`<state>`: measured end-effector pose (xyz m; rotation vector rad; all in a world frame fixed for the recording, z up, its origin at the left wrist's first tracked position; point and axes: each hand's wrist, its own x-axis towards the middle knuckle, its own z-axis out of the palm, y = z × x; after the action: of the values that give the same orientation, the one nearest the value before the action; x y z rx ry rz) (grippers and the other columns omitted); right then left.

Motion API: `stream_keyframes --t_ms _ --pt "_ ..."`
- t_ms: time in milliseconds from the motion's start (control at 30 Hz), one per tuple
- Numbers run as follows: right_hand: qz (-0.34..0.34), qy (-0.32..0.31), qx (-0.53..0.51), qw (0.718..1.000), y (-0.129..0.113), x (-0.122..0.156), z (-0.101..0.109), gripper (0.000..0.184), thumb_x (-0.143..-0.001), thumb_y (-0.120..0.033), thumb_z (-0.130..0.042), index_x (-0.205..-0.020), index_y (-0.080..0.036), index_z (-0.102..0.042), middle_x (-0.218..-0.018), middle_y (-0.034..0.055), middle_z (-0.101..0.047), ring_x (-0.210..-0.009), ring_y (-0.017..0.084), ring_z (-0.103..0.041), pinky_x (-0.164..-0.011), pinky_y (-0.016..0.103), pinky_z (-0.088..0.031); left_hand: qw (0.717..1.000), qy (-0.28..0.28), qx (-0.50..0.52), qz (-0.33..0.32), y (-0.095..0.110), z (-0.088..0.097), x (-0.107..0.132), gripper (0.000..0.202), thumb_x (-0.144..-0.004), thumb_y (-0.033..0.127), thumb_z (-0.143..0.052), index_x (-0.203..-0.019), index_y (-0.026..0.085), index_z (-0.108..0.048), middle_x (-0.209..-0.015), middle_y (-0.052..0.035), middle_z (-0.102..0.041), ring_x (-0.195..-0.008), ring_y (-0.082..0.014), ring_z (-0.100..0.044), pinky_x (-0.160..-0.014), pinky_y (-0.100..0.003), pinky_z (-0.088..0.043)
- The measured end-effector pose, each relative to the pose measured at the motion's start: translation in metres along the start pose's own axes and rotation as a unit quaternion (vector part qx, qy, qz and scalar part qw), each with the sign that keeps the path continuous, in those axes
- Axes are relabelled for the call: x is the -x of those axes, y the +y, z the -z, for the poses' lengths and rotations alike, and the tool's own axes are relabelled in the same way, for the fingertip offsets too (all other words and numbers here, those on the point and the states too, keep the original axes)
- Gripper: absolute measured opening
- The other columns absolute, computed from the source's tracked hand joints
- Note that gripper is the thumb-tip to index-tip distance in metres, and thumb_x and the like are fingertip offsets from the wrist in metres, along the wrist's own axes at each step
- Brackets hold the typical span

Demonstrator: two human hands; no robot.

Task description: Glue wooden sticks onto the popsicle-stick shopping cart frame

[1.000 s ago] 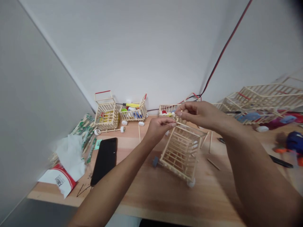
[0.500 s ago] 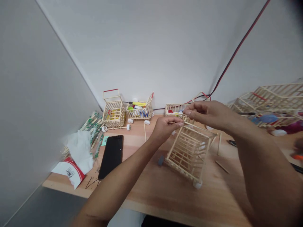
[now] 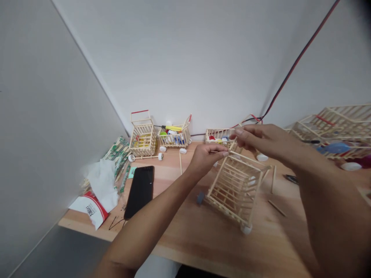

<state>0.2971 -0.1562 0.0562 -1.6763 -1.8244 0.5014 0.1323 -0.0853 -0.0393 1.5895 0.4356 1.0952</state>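
A small cart built of wooden sticks (image 3: 236,189) lies tipped on its side on the wooden table (image 3: 203,239), with a white wheel at its lower corner and a grey one at its left. My left hand (image 3: 207,156) pinches the cart's upper left corner. My right hand (image 3: 262,141) hovers just above that top edge, its fingers pinched on a thin stick that stands at that corner.
Finished stick carts (image 3: 142,136) holding coloured bits line the back wall. A black phone (image 3: 141,190), crumpled tissue (image 3: 100,179) and a red-white packet (image 3: 89,206) lie at the left. More stick frames (image 3: 336,125) sit at the right. Loose sticks (image 3: 276,207) lie nearby.
The view has shifted so everything sits slightly further right. My hands stay at the cart's top corner, and the right hand has edged a little lower and to the right.
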Motion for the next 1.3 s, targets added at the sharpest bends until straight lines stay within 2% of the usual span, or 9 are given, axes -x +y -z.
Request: stream_keyframes --t_ms 233,433,567,700,833,933,1033,1167,1300 --pt "-0.045 0.009 -0.008 0.999 0.000 0.004 0.004 0.071 -0.078 -0.086 -0.038 -0.074 -0.018 -0.058 -0.067 0.0058 -0.059 -0.061 0.017 -0.054 -0.058 0.032 -0.038 1.000 0.006 0.025 0.016 -0.004 0.000 0.002 0.020 -0.069 0.034 -0.080 -0.074 0.016 -0.076 -0.081 -0.0056 -0.075 -0.081 -0.0175 -0.065 -0.080 -0.031 -0.051" --pt "-0.062 0.021 0.002 0.998 0.010 0.001 0.004 0.074 -0.072 -0.090 -0.038 -0.077 -0.020 -0.060 -0.071 0.0060 -0.062 -0.063 0.018 -0.055 -0.060 0.034 -0.040 0.999 0.004 0.024 0.023 -0.004 -0.001 0.002 0.027 -0.066 0.042 -0.083 -0.073 0.016 -0.077 -0.081 -0.0056 -0.075 -0.082 -0.0179 -0.066 -0.082 -0.032 -0.051" --pt "-0.060 0.014 0.014 0.998 0.013 -0.002 0.001 0.073 -0.071 -0.092 -0.038 -0.073 -0.022 -0.060 -0.063 0.0047 -0.059 -0.058 0.018 -0.051 -0.055 0.033 -0.038 0.999 0.002 0.038 0.023 -0.007 0.000 0.002 0.025 -0.066 0.038 -0.084 -0.074 0.015 -0.077 -0.082 -0.0061 -0.074 -0.083 -0.0175 -0.066 -0.083 -0.031 -0.051" --pt "-0.072 0.009 -0.005 0.997 0.010 -0.001 0.001 0.073 -0.070 -0.092 -0.039 -0.069 -0.022 -0.059 -0.066 0.0071 -0.061 -0.061 0.018 -0.052 -0.055 0.034 -0.038 0.998 0.001 0.047 0.031 -0.012 0.000 0.002 0.022 -0.068 0.034 -0.083 -0.077 0.015 -0.077 -0.085 -0.0071 -0.074 -0.085 -0.0178 -0.066 -0.084 -0.033 -0.050" --pt "-0.098 0.015 -0.026 0.995 0.002 0.001 0.002 0.076 -0.062 -0.097 -0.040 -0.065 -0.023 -0.059 -0.067 0.0085 -0.061 -0.065 0.021 -0.054 -0.059 0.037 -0.042 0.999 -0.005 0.032 0.028 -0.014 0.001 0.001 0.025 -0.069 0.039 -0.081 -0.078 0.016 -0.077 -0.087 -0.0077 -0.074 -0.088 -0.0188 -0.066 -0.086 -0.034 -0.050" --pt "-0.116 0.035 -0.040 0.992 0.000 0.001 0.003 0.080 -0.054 -0.100 -0.042 -0.072 -0.024 -0.063 -0.073 0.0096 -0.064 -0.066 0.023 -0.055 -0.062 0.040 -0.044 0.999 -0.009 0.038 0.015 -0.015 0.001 0.001 0.027 -0.068 0.041 -0.082 -0.078 0.016 -0.077 -0.086 -0.0071 -0.074 -0.088 -0.0185 -0.066 -0.087 -0.034 -0.049" --pt "-0.115 0.022 -0.022 0.993 0.004 -0.001 0.003 0.080 -0.056 -0.099 -0.040 -0.070 -0.024 -0.063 -0.075 0.0107 -0.066 -0.069 0.024 -0.057 -0.063 0.040 -0.045 0.998 -0.007 0.055 0.030 -0.017 0.000 0.001 0.029 -0.066 0.041 -0.083 -0.078 0.016 -0.077 -0.086 -0.0073 -0.074 -0.086 -0.0181 -0.065 -0.086 -0.034 -0.049" --pt "-0.092 0.001 0.007 0.996 0.010 -0.005 0.001 0.080 -0.062 -0.099 -0.033 -0.065 -0.024 -0.060 -0.068 0.0095 -0.064 -0.066 0.023 -0.056 -0.060 0.039 -0.043 0.997 0.001 0.058 0.041 -0.020 0.000 0.000 0.030 -0.064 0.041 -0.084 -0.077 0.015 -0.077 -0.086 -0.0077 -0.074 -0.085 -0.0180 -0.065 -0.085 -0.033 -0.049" --pt "-0.088 -0.007 0.009 0.996 0.007 -0.004 0.000 0.080 -0.061 -0.099 -0.035 -0.067 -0.023 -0.059 -0.068 0.0074 -0.064 -0.065 0.022 -0.056 -0.058 0.036 -0.043 0.998 -0.005 0.053 0.041 -0.017 0.000 0.000 0.031 -0.065 0.042 -0.083 -0.079 0.014 -0.077 -0.086 -0.0074 -0.074 -0.086 -0.0181 -0.066 -0.087 -0.034 -0.049"
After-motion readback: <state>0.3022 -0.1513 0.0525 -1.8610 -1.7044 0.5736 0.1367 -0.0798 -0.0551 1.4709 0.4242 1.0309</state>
